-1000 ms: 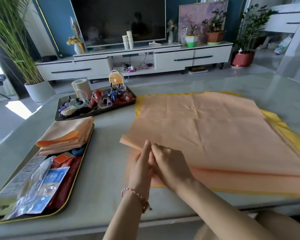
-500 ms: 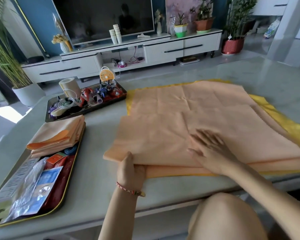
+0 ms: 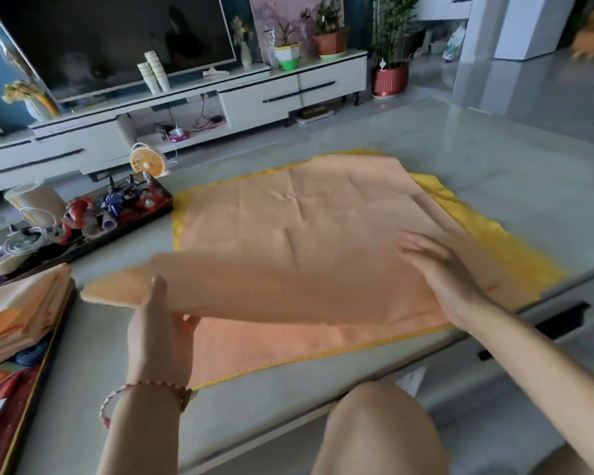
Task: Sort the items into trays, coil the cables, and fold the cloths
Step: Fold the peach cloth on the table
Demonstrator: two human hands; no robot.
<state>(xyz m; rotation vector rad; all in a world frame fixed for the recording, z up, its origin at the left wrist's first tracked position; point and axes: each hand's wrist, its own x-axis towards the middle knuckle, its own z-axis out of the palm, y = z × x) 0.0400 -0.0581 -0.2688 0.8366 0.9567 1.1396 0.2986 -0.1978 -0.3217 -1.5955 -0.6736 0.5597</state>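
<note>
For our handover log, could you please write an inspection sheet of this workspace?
Surface: grey glossy table.
Job's things: peach cloth, left edge raised, over yellow cloth; folded cloths in near tray.
Clutter: small items in far tray; fan beside it.
Grippers: left hand grips peach cloth's edge; right hand flat on it.
Cables: white coil in far tray.
Surroundings: TV, cabinet, plants.

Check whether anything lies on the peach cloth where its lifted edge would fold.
Nothing visible does: the thin peach cloth is bare past the left hand gripping its lifted edge; the right hand presses flat near its right side.
</note>
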